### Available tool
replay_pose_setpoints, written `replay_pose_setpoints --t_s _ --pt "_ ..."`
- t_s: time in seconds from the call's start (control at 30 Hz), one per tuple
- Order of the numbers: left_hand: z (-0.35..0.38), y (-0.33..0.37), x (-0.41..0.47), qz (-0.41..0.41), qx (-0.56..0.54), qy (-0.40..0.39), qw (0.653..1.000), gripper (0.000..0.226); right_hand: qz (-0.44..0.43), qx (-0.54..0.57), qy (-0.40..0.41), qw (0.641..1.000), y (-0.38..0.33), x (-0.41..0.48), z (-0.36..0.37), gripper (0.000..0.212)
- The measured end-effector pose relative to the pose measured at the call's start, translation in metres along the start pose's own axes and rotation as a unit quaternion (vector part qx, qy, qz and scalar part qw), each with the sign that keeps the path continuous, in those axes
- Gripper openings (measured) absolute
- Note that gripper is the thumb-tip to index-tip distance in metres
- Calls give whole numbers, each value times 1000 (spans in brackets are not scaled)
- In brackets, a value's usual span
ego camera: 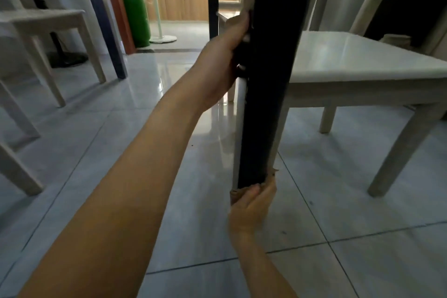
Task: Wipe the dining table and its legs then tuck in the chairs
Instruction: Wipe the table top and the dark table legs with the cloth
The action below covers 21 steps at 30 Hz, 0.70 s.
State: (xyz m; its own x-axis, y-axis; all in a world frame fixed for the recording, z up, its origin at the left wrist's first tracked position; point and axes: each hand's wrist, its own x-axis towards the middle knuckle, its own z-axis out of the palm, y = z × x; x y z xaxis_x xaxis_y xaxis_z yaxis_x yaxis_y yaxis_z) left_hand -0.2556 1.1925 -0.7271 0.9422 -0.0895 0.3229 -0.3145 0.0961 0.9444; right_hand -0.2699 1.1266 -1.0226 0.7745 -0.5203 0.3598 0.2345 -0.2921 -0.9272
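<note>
Hands on table leg (pixel 271 75), L hand (pixel 222 55) mid, R hand (pixel 252 203) base

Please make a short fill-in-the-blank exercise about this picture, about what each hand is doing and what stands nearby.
1. The left hand grips the dark table ____ partway up.
2. The right hand is at the ____ end of that leg, near the floor.
3. The chair to the right of the leg is ____ in colour.
4. The gas cylinder in the background is ____.

Missing words: leg; bottom; white; green

Dark upright table leg (pixel 268 80), base apparently chipped; pale chair (pixel 350 65) just beside.
</note>
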Motion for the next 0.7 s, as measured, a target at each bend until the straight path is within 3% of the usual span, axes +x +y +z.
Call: replay_pose_setpoints --t_s 0.13,0.2,0.3,0.4,0.57,0.7 --pt "4 1 0 -4 5 7 1000 42 29 0 -59 998 -6 -1 -13 69" --pt "6 4 -1 -10 1 21 1000 42 76 61 -101 990 -10 0 -21 69" --pt "9 3 0 -12 7 38 999 44 236 228 -135 935 -13 11 -36 62" --pt "9 5 -1 -19 1 39 999 43 325 333 -144 873 -8 23 -50 32" --pt "9 4 -3 -13 5 31 999 35 282 314 -150 894 -14 16 -41 41" --pt "10 3 -3 -6 -16 35 999 31 191 183 -8 964 -39 7 -16 47"
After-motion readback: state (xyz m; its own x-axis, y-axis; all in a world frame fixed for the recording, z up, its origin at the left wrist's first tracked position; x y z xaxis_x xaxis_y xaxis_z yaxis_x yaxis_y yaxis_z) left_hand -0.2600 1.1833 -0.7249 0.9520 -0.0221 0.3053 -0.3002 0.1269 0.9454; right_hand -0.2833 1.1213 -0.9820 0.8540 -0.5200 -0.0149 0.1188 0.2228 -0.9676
